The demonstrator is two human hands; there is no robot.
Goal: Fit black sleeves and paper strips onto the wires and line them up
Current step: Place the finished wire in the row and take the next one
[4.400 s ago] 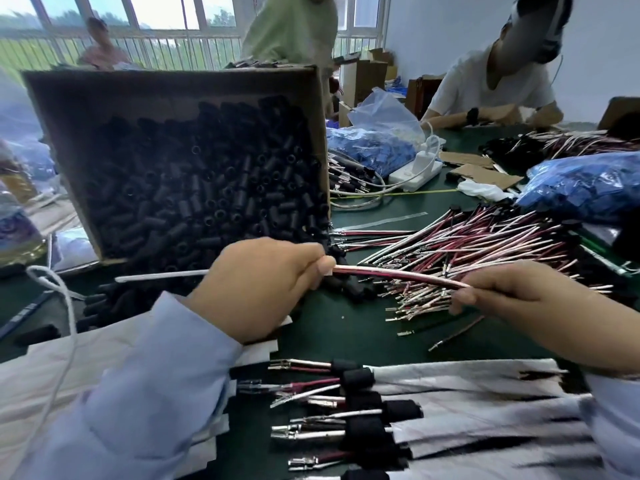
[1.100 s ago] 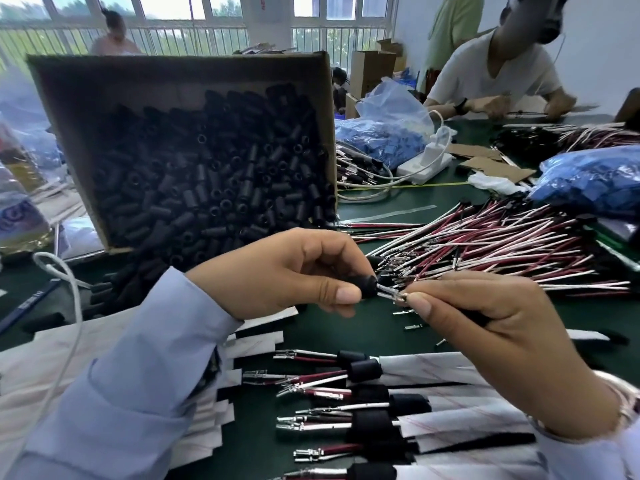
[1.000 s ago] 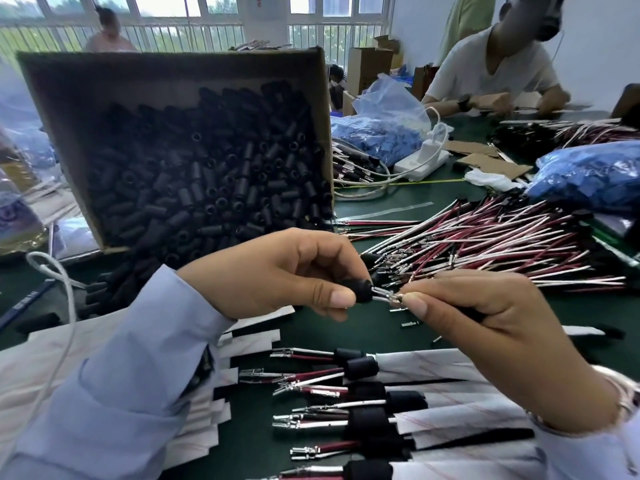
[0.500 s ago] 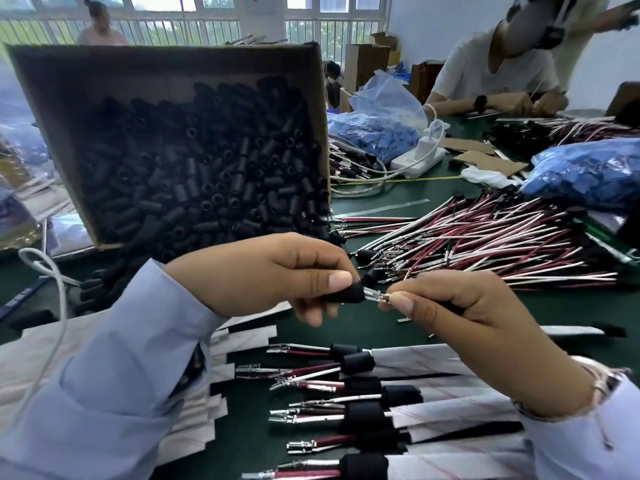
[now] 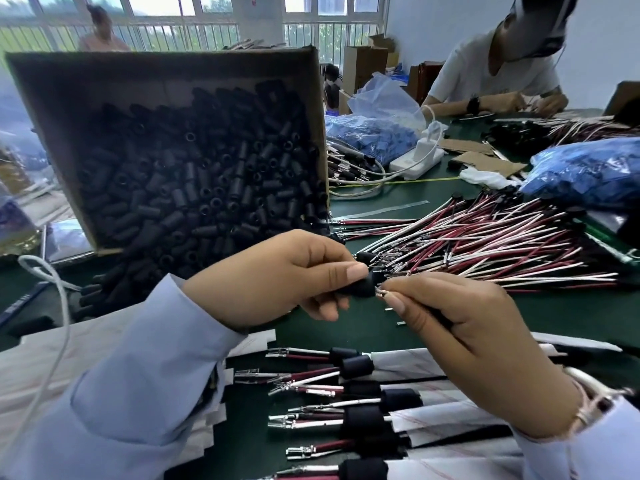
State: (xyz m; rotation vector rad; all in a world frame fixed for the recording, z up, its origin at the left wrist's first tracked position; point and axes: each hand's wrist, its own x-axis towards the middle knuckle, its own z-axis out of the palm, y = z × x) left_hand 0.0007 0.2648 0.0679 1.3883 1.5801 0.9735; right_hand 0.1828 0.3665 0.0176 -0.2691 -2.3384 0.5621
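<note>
Left hand [image 5: 277, 275] pinches black sleeve [image 5: 363, 288]; right hand [image 5: 478, 344] pinches wire end [image 5: 381, 293]; sleeve box [image 5: 166, 74] behind, loose wires [image 5: 485, 244] beyond

matt blk sleeves [image 5: 207, 188], cardboard box [image 5: 104, 74], metal terminals [image 5: 282, 425]

box [image 5: 138, 74]: far left on table [image 5: 571, 313], tipped up, open side facing the camera
sleeves [image 5: 207, 188]: heaped in box, some spilled onto table at its lower edge
wire pile [image 5: 485, 251]: on table, right of box, behind hands
left hand [image 5: 270, 278]: centre, above table, left of right hand [image 5: 478, 344]
held sleeve [image 5: 363, 287]: in left hand's fingers, against tip of wire [image 5: 381, 293] pinched in right hand
finished row [image 5: 360, 396]: on table, before hands
paper strips [image 5: 52, 358]: near left, under left forearm
power strip [image 5: 415, 161]: behind wire pile, right of box
far bag [image 5: 374, 129]: behind power strip
right bag [image 5: 588, 171]: far right, behind wire pile
</note>
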